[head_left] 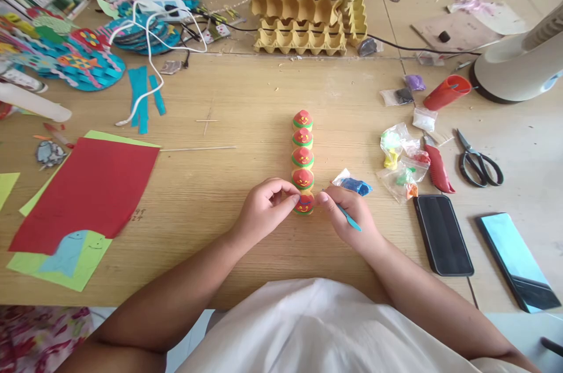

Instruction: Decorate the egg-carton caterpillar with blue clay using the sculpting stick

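Note:
A row of several egg-carton cups [303, 157] runs away from me, each capped in red clay with a green band and yellow face marks. On the nearest red cup [304, 204] lies a thin dark blue line. My left hand [269, 204] touches that cup's left side, thumb and forefinger pinched together; anything between them is too small to make out. At its right side, my right hand [352, 213] is closed around a teal modelling tool [350, 219], its flat end pointing towards me. Just behind the right hand is an opened packet of blue clay [357, 186].
Clay packets [402, 170], a red-handled cutter [438, 170], black scissors [478, 165] and two phones [444, 235] lie at right. Red paper [88, 191] covers green sheets at left. Egg cartons [301, 41] are stacked at the back, beside cables and a lamp base [505, 68].

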### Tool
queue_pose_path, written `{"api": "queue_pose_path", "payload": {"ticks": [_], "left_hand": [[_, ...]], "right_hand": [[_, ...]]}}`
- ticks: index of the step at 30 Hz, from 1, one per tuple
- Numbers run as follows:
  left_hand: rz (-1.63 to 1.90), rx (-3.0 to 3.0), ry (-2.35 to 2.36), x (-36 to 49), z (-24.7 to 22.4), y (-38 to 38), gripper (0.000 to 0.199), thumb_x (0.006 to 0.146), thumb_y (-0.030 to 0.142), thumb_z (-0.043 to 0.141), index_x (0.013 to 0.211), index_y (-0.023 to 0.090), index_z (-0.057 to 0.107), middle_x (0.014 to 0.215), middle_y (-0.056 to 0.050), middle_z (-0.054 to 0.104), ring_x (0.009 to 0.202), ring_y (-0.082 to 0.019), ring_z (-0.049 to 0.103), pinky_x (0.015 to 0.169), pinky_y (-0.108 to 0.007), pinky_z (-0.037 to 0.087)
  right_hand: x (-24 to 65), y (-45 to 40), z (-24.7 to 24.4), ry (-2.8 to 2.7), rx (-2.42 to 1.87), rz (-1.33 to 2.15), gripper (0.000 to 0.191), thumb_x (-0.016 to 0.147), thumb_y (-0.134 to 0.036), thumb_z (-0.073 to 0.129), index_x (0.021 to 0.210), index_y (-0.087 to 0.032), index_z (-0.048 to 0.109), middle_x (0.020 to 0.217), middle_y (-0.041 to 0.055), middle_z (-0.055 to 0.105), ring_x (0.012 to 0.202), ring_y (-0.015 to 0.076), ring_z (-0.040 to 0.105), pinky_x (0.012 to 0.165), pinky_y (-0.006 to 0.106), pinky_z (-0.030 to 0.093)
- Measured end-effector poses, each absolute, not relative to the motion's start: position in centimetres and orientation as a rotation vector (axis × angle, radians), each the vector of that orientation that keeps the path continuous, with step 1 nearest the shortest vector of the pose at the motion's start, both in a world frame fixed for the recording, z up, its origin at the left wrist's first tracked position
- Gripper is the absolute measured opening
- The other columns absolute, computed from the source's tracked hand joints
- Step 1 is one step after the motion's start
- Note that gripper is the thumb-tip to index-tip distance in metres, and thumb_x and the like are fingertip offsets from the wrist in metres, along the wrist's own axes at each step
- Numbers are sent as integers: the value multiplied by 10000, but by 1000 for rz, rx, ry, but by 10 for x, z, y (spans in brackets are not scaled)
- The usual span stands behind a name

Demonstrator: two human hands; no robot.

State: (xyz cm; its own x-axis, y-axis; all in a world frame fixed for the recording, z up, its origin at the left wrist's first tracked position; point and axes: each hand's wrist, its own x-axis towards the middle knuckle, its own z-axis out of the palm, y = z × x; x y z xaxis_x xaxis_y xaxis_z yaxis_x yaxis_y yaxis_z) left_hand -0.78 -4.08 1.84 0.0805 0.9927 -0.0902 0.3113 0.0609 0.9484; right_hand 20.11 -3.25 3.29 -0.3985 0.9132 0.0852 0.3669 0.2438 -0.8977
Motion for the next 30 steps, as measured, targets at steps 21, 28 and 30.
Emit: {"api": "queue_pose_path", "payload": {"ticks": [21,28,30], "left_hand": [[931,1451,1396,-7,21,-42,79,871,279,725,852,205,745,819,-21,730,687,-138,575,631,-265,439],[931,1456,1389,-6,23,-40,72,869,265,725,848,202,752,822,-21,723,693,-136,575,634,-267,438],[928,1450,1388,-7,23,-41,71,872,266,723,855,203,752,825,-21,725,702,-139,584,640,-270,441]], "right_hand": [[202,-35,34,-1976,-1244,1028,476,1087,-481,430,892,-191,753,722,57,696,675,186,584,673,323,430],[202,-35,35,-1958,-1234,1050,463,1089,-470,429,944,-197,774,752,64,710,722,201,632,700,324,454],[202,-36,35,-1947,-1224,1046,438,1090,-453,439,957,-203,774,762,61,716,736,202,645,706,322,460]]}}
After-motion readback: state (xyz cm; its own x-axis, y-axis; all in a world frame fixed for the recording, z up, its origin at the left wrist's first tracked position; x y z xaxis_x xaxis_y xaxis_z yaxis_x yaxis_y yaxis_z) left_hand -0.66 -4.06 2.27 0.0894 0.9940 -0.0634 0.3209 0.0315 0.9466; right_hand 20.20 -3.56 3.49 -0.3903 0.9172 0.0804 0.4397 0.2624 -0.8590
